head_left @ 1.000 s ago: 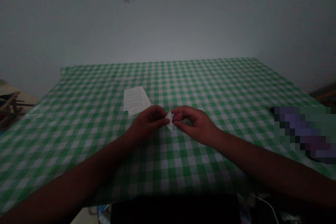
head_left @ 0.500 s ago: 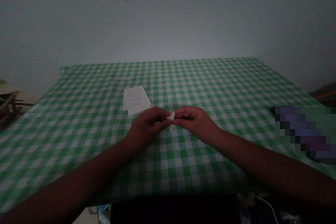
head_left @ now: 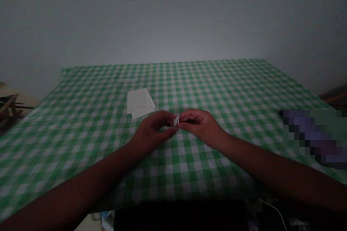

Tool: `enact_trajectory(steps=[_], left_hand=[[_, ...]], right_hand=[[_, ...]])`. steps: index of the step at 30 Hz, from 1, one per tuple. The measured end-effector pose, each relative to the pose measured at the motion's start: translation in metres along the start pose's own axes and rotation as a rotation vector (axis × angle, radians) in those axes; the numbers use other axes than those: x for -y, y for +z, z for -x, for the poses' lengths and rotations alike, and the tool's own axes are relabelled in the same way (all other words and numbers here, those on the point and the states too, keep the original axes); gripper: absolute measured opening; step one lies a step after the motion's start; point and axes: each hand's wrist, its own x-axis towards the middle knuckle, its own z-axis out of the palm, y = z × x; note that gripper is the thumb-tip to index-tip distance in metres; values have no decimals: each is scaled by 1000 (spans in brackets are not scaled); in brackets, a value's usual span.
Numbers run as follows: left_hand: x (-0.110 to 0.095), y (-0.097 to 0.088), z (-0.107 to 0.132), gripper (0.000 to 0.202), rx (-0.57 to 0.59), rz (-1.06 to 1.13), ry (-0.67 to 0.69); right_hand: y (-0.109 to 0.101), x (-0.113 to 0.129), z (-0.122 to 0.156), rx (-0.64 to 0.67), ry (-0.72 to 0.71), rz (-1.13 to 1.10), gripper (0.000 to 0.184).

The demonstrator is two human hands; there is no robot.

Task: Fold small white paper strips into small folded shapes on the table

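A small folded piece of white paper (head_left: 176, 120) is pinched between both hands just above the green and white checked tablecloth (head_left: 217, 86). My left hand (head_left: 153, 130) grips its left side with thumb and fingertips closed. On the other side, my right hand (head_left: 200, 125) pinches the paper, fingers curled. Only a sliver of the paper shows between the fingertips. The light is dim.
A few printed white sheets (head_left: 140, 103) lie on the cloth just beyond my left hand. A dark blurred-out object (head_left: 314, 137) sits at the right edge of the table. Wooden furniture (head_left: 9, 110) stands off the table's left side. A white cable (head_left: 273, 211) hangs below the front edge.
The paper piece shows less than before, now squeezed smaller between the fingertips. Both hands stayed in nearly the same spot, drawn slightly closer together.
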Motion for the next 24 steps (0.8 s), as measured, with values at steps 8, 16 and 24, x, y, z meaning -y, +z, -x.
enact_trajectory(steps=[8,16,24], left_hand=[[-5,2,0,25,-5,150,-142],[0,2,-2,25,-32,258,-202],[8,0,-2,25,-3,270,-217]], right_hand=[[0,0,5,-69,-160,268,23],[-3,11,10,43,-579,739,40],[-7,7,9,127,-721,898,55]])
